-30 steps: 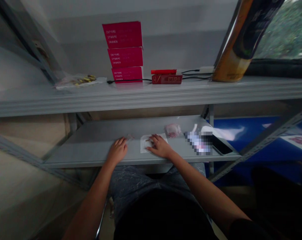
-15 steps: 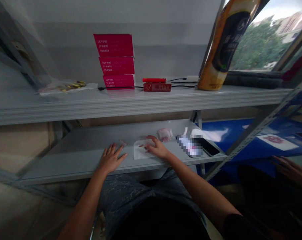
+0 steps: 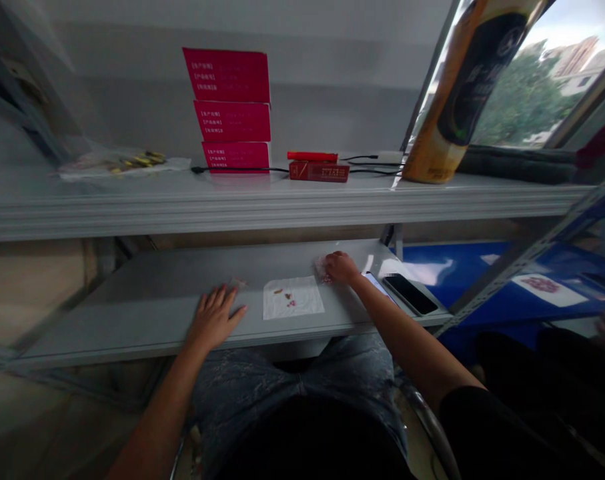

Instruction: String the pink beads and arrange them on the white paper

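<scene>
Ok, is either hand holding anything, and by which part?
The right hand is at the right side of the clear bag; whether it grips, I can't tell. The left hand holds nothing.

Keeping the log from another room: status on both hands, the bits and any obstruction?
Left hand open, palm down on lower shelf. Right hand at clear bag, grip unclear. Small pieces uncovered on white sheet. Phone off to right.

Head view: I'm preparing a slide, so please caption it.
Left hand spread on a grey shelf, right hand at a small clear bag, white sheet with small pieces between them.
</scene>
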A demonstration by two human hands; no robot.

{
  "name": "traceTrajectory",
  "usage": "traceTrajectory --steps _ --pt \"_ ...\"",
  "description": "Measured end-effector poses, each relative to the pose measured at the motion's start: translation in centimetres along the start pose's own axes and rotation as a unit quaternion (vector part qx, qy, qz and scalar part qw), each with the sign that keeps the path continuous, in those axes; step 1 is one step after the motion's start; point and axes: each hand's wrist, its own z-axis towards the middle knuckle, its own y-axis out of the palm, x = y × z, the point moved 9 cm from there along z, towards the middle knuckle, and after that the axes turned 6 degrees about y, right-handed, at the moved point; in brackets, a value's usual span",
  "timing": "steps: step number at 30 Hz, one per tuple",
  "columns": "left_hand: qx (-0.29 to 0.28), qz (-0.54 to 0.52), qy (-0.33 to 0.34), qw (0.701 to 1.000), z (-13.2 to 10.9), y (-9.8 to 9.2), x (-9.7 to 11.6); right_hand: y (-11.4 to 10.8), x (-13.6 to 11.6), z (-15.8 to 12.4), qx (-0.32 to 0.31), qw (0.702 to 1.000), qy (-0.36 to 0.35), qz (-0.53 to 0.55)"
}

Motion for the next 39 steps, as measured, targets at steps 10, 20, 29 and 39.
traceTrajectory --steps 10,20,29,39 --pt "0.026 0.013 -0.025 0.999 -0.3 -1.8 0.4 -2.6 -0.8 0.0 0.032 0.999 -0.003 0.041" --pt "0.150 -0.076 -0.072 0.983 -1.0 -4.9 -0.1 -7.5 -0.1 -5.0 -0.084 0.875 -0.002 0.478" --pt "0.108 -0.588 -0.095 0.796 -2.4 -5.9 9.5 -0.8 -8.3 -17.4 -0.266 0.624 0.040 0.733" --pt "-0.072 -0.782 -0.106 0.610 -5.1 -0.3 20.4 4.5 -12.6 -21.0 -0.313 0.659 -0.004 0.684"
